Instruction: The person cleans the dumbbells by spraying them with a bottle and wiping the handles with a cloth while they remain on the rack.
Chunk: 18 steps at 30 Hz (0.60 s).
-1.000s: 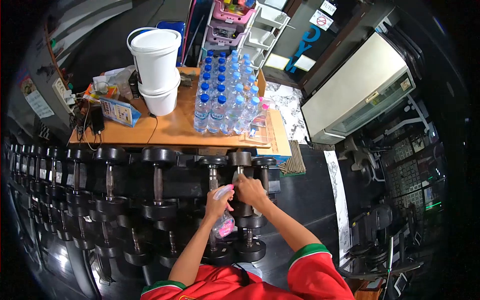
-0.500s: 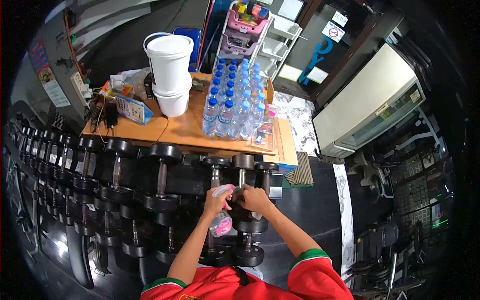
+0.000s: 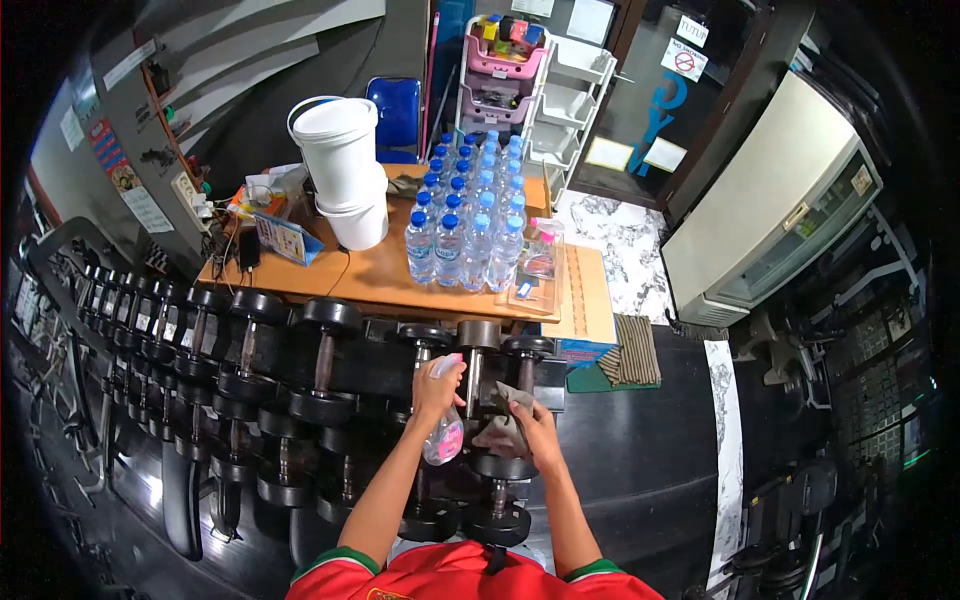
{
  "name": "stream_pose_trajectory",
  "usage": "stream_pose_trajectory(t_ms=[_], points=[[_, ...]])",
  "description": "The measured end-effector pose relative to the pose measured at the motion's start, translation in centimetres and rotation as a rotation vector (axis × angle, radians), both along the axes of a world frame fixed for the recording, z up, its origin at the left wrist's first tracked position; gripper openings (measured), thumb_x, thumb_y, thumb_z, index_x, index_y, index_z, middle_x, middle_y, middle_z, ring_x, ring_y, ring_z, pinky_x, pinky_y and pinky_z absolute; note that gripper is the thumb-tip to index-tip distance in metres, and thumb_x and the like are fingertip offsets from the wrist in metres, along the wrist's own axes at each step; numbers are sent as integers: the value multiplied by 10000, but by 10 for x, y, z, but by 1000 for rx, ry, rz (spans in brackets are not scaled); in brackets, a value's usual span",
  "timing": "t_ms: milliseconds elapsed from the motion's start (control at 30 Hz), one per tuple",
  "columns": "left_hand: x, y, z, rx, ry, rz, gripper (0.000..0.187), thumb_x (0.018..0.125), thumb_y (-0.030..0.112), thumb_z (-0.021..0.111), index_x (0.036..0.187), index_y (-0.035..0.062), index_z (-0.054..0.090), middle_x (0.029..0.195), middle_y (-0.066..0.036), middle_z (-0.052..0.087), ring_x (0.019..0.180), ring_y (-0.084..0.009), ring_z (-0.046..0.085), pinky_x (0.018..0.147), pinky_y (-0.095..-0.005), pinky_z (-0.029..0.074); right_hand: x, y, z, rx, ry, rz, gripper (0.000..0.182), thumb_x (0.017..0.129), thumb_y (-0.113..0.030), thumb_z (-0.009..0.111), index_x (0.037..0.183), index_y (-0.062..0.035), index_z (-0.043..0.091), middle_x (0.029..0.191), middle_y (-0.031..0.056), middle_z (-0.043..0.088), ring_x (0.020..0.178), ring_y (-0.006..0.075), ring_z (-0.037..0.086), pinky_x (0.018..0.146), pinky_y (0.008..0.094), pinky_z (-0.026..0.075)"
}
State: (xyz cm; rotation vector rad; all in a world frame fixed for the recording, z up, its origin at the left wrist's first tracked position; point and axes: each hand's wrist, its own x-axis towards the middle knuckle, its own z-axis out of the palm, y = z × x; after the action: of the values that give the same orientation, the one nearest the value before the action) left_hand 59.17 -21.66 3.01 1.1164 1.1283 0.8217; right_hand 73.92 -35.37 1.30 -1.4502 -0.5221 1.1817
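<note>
My left hand (image 3: pixel 436 390) is closed round the neck of a clear spray bottle (image 3: pixel 444 440) with a pink label and pink nozzle, held above the dumbbell rack. My right hand (image 3: pixel 534 428) grips a grey cloth (image 3: pixel 503 434), part of which hangs below the fingers. The cloth is over the right end of the rack, beside a dumbbell with a grey metal head (image 3: pixel 478 335). Another dumbbell (image 3: pixel 527 347) with a black head lies just beyond my right hand.
Beyond the rack, a wooden table (image 3: pixel 375 283) bears many water bottles (image 3: pixel 449 250) and stacked white buckets (image 3: pixel 340 150). More dumbbells (image 3: pixel 325 360) line the rack leftward. A cardboard box (image 3: pixel 586 295) and fridge (image 3: pixel 770 200) stand to the right.
My right hand has moved right and slightly down, away from my left hand, and the grey cloth now shows in it. My left hand still holds the spray bottle. The head view has shifted.
</note>
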Motion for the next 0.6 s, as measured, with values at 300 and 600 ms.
stream_pose_trajectory(t_ms=[300, 600], points=[[-5, 16, -10, -156, 10, 2, 245, 801, 208, 664, 839, -30, 622, 659, -68, 570, 422, -188, 567, 373, -342, 535, 20, 9, 4, 65, -609, -46, 276, 821, -175, 689, 1080, -79, 682, 1024, 128, 694, 930, 209, 670, 810, 292, 488], [-36, 0, -31, -219, -186, -148, 241, 832, 190, 640, 843, -51, 633, 706, -91, 579, 471, -196, 581, 406, -365, 550, 6, 106, 0, 344, -1342, 282, 324, 682, -118, 684, 997, -194, 703, 950, -5, 666, 847, 212, 638, 657, 350, 538]])
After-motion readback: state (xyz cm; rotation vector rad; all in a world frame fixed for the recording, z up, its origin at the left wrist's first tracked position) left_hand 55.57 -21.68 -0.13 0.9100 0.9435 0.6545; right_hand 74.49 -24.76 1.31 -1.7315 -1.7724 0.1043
